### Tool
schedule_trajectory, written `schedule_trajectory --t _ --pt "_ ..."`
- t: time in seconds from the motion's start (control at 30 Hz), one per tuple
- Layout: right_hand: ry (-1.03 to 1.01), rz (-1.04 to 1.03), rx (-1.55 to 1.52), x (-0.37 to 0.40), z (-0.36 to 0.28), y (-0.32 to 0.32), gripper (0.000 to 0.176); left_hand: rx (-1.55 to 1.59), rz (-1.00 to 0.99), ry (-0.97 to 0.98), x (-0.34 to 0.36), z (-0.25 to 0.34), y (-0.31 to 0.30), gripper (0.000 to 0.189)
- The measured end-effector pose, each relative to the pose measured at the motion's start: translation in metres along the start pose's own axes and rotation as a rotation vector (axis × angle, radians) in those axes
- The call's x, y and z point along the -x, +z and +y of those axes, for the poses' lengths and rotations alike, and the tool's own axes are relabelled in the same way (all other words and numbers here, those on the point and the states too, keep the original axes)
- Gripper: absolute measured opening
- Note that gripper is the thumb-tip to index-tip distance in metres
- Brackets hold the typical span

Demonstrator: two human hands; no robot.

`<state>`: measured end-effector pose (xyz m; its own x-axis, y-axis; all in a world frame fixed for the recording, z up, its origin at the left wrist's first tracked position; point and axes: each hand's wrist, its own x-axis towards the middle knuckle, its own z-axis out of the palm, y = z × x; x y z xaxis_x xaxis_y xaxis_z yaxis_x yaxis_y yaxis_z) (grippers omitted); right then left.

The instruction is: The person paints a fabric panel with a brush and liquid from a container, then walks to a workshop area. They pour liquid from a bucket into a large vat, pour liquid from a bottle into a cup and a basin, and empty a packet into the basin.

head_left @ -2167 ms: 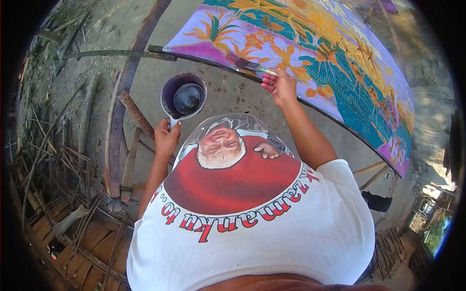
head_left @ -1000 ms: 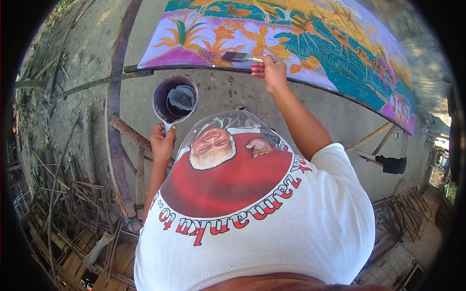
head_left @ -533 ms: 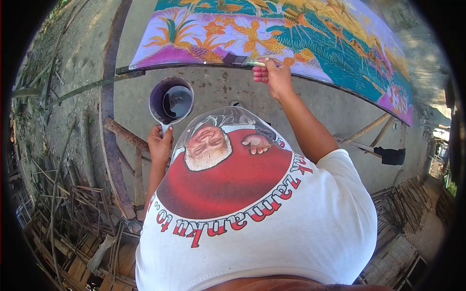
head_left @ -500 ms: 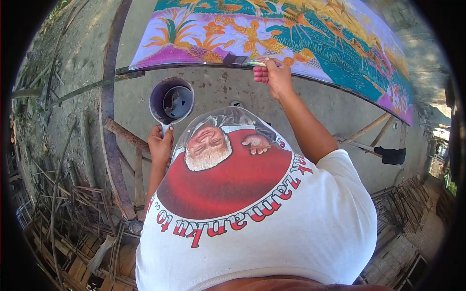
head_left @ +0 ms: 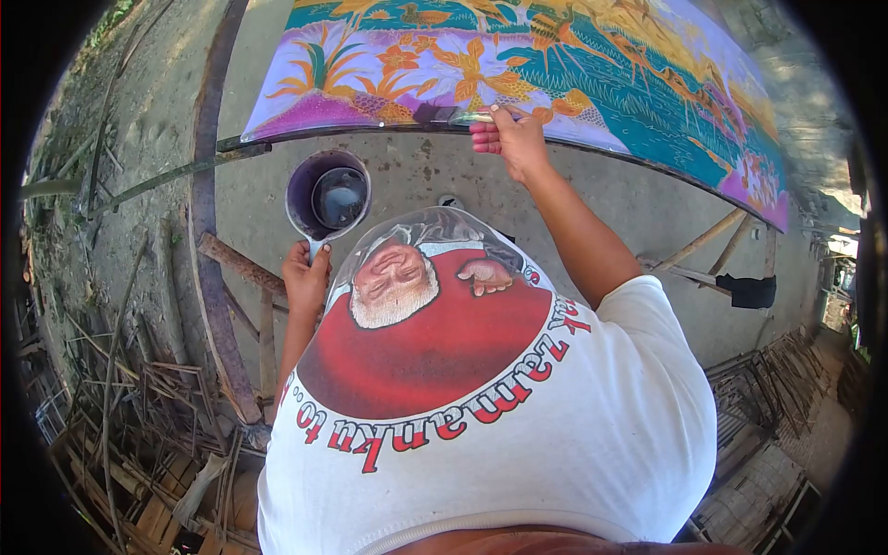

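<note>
My left hand (head_left: 306, 270) is closed round the handle of a dipper (head_left: 298, 196), a deep round pot with dark liquid (head_left: 339, 197) in it. Its mouth faces up, below the cloth's near edge. In my right hand (head_left: 516, 141) is a paintbrush (head_left: 474, 117), gripped by its handle with the fingers curled. The dark, wide bristles point left and lie against the lower border of a painted cloth (head_left: 361, 55). Orange flowers, birds, teal water and purple ground cover this stretched cloth.
A wooden rail (head_left: 592, 148) runs along the cloth's near edge. To the left stands a long wooden beam (head_left: 205, 185) with poles joined to it. A dark cloth (head_left: 747, 291) hangs on a support at right. Piles of sticks (head_left: 139, 407) lie lower left.
My right hand and the paintbrush have shifted slightly left along the cloth's lower edge. The dipper stays nearly in place, while the liquid's surface reflection looks different.
</note>
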<state>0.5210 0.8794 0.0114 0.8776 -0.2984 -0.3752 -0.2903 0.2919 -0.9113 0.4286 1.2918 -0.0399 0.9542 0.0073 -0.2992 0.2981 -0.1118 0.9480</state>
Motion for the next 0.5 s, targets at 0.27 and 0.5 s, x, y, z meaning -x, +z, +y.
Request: schedule_trajectory --t 0.27,0.5 --pt "-0.039 0.087 0.092 -0.007 -0.006 -0.034 0.030 0.010 0.051 0.020 0.003 -0.003 0.002 0.019" --pt "0.004 -0.150 -0.015 0.001 -0.012 0.027 0.028 0.018 0.081 0.041 0.005 -0.004 0.007 0.018"
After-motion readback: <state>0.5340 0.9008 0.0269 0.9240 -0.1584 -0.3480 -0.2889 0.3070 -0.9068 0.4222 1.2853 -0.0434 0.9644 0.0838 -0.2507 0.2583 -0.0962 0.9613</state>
